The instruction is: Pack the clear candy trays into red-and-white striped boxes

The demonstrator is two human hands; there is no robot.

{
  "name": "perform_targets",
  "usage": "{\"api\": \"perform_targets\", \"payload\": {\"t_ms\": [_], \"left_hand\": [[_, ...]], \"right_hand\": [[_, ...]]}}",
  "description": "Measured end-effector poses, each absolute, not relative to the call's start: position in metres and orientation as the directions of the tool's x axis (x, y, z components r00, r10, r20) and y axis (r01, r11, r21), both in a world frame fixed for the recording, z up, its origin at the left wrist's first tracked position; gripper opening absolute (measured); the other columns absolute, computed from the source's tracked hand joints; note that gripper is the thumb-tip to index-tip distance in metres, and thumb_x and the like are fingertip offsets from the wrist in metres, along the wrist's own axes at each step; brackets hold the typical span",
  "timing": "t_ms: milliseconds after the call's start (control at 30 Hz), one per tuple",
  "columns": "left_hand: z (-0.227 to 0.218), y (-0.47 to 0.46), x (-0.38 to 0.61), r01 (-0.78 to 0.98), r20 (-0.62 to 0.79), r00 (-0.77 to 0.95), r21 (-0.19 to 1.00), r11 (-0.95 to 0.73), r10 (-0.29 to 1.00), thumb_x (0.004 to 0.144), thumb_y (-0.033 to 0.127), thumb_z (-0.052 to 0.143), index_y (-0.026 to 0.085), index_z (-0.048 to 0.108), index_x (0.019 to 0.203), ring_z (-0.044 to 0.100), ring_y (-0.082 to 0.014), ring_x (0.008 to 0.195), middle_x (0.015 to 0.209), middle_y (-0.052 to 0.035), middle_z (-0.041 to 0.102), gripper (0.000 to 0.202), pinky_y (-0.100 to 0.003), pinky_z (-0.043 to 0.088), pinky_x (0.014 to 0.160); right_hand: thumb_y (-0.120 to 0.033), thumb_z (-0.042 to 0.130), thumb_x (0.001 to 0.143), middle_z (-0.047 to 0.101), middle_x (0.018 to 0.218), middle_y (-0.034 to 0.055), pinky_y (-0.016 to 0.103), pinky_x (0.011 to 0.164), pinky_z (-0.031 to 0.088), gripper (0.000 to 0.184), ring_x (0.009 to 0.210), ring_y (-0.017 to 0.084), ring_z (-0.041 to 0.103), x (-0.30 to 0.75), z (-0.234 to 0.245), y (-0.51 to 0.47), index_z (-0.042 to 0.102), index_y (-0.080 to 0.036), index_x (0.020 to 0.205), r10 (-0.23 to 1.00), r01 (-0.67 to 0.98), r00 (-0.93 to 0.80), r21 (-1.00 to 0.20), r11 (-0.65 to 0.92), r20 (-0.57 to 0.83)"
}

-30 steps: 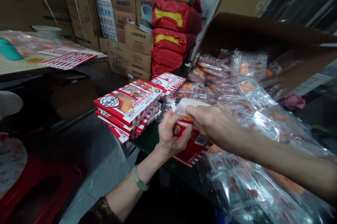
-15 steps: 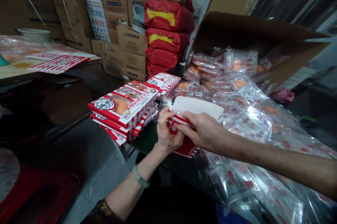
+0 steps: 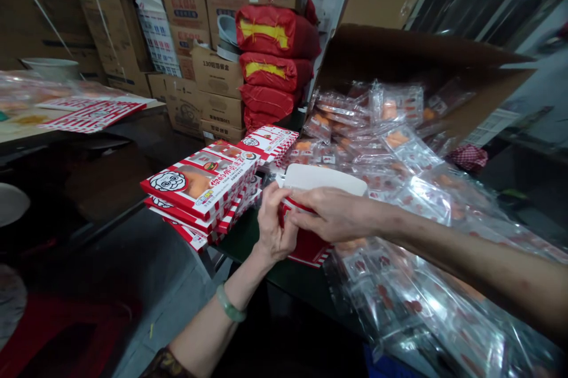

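A red and white cardboard box (image 3: 306, 246) stands tilted between my hands, its white end flap (image 3: 326, 178) raised. My left hand (image 3: 276, 225) grips its left edge, with the thumb folded in front. Across the upper front lies my right hand (image 3: 326, 210), its thumb and fingers closed on the box near the flap. The two hands meet at the middle. A bit of clear plastic shows by the left fingertips; how far it reaches inside is hidden. Left of the hands, several filled red and white boxes (image 3: 202, 180) with clear windows lie stacked.
A heap of clear plastic packets (image 3: 412, 189) with orange pieces spills from a large open carton (image 3: 355, 52) on the right. Red sacks (image 3: 275, 32) and brown cartons (image 3: 217, 76) stand behind. Flat striped cardboard (image 3: 95, 115) lies on a table at left.
My right hand has slid left along the box, closer to my left hand. The flap now leans lower. The whole view has shifted slightly.
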State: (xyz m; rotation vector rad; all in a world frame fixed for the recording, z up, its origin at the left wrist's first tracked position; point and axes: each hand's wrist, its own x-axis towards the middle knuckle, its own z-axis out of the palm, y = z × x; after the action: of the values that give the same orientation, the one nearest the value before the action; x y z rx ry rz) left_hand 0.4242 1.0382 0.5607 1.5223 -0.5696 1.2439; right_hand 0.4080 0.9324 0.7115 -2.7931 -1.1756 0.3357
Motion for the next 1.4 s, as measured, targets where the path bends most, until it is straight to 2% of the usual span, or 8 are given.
{"api": "perform_targets", "payload": {"t_ms": [67, 233, 567, 767, 900, 1033, 1233, 1400], "left_hand": [[0.569, 1.039, 0.425, -0.824, 0.912, 0.332, 0.406, -0.396, 0.242, 0.087, 0.022, 0.051, 0.019, 0.052, 0.105, 0.053, -0.0197, 0.098, 0.098, -0.0067, 0.054, 0.018, -0.035, 0.047, 0.085], [0.580, 1.034, 0.428, -0.772, 0.893, 0.320, 0.440, -0.459, 0.317, 0.088, 0.018, 0.051, 0.019, 0.049, 0.086, 0.050, -0.0147, 0.079, 0.078, -0.0008, 0.046, 0.003, -0.029, 0.045, 0.075], [0.591, 1.038, 0.427, -0.722, 0.892, 0.312, 0.446, -0.528, 0.327, 0.085, 0.020, 0.057, 0.018, 0.048, 0.074, 0.048, -0.0124, 0.069, 0.072, 0.0010, 0.045, 0.014, -0.025, 0.042, 0.067], [0.599, 1.046, 0.425, -0.719, 0.891, 0.352, 0.453, -0.527, 0.286, 0.089, 0.020, 0.049, 0.017, 0.043, 0.060, 0.049, -0.0121, 0.067, 0.070, -0.0017, 0.048, 0.030, -0.025, 0.041, 0.063], [0.592, 1.040, 0.430, -0.753, 0.852, 0.352, 0.503, -0.425, 0.387, 0.090, 0.020, 0.048, 0.017, 0.049, 0.075, 0.056, -0.0135, 0.077, 0.077, -0.0025, 0.054, 0.016, -0.027, 0.046, 0.073], [0.586, 1.028, 0.434, -0.807, 0.720, 0.401, 0.570, -0.154, 0.566, 0.083, 0.025, 0.062, 0.019, 0.042, 0.109, 0.062, -0.0126, 0.073, 0.084, -0.0016, 0.060, 0.033, -0.025, 0.050, 0.068], [0.585, 1.032, 0.429, -0.790, 0.771, 0.329, 0.541, -0.288, 0.545, 0.083, 0.022, 0.062, 0.016, 0.059, 0.085, 0.064, -0.0143, 0.082, 0.088, -0.0046, 0.065, 0.007, -0.028, 0.051, 0.074], [0.589, 1.041, 0.426, -0.812, 0.852, 0.368, 0.490, -0.319, 0.371, 0.090, 0.021, 0.051, 0.015, 0.063, 0.075, 0.061, -0.0158, 0.086, 0.089, -0.0055, 0.063, 0.020, -0.030, 0.049, 0.077]], "right_hand": [[-0.017, 0.046, 0.087, 0.064, 0.073, 0.0052, 0.024, 0.058, 0.037, 0.017, 0.062, 0.012, 0.052, 0.405, 0.711, 0.928, 0.060, -0.013, 0.078, 0.731, 0.698, 0.675, -0.234, -0.677, -0.099], [-0.022, 0.058, 0.085, 0.066, 0.093, 0.0083, 0.029, 0.076, 0.044, 0.014, 0.085, 0.017, 0.059, 0.382, 0.707, 0.885, 0.060, -0.012, 0.095, 0.557, 0.753, 0.545, -0.075, -0.654, 0.627], [-0.019, 0.054, 0.087, 0.057, 0.066, 0.0063, 0.036, 0.065, 0.034, 0.013, 0.071, 0.022, 0.048, 0.372, 0.668, 0.874, 0.058, -0.016, 0.074, 0.663, 0.552, 0.521, 0.379, -0.742, 0.538], [-0.014, 0.054, 0.086, 0.063, 0.083, 0.0073, 0.039, 0.077, 0.043, 0.013, 0.086, 0.020, 0.057, 0.376, 0.647, 0.871, 0.059, -0.015, 0.098, 0.520, 0.687, 0.429, 0.106, -0.719, 0.739], [-0.013, 0.064, 0.079, 0.055, 0.123, 0.0120, 0.044, 0.093, 0.047, 0.044, 0.119, 0.025, 0.051, 0.375, 0.609, 0.861, 0.047, -0.022, 0.119, 0.010, 0.736, 0.343, -0.262, -0.625, 0.939], [-0.021, 0.057, 0.087, 0.059, 0.111, 0.0124, 0.036, 0.083, 0.054, 0.037, 0.098, 0.018, 0.064, 0.384, 0.568, 0.883, 0.039, -0.021, 0.120, -0.247, 0.654, 0.645, -0.689, -0.311, 0.724], [-0.020, 0.052, 0.089, 0.049, 0.130, 0.0173, 0.042, 0.102, 0.044, 0.046, 0.123, 0.021, 0.050, 0.402, 0.554, 0.890, 0.036, -0.018, 0.132, -0.145, 0.680, 0.572, -0.566, -0.466, 0.807], [-0.022, 0.049, 0.091, 0.058, 0.113, 0.0095, 0.035, 0.093, 0.048, 0.024, 0.103, 0.017, 0.059, 0.399, 0.581, 0.871, 0.057, -0.020, 0.114, -0.119, 0.655, 0.597, -0.567, -0.500, 0.794]]}}
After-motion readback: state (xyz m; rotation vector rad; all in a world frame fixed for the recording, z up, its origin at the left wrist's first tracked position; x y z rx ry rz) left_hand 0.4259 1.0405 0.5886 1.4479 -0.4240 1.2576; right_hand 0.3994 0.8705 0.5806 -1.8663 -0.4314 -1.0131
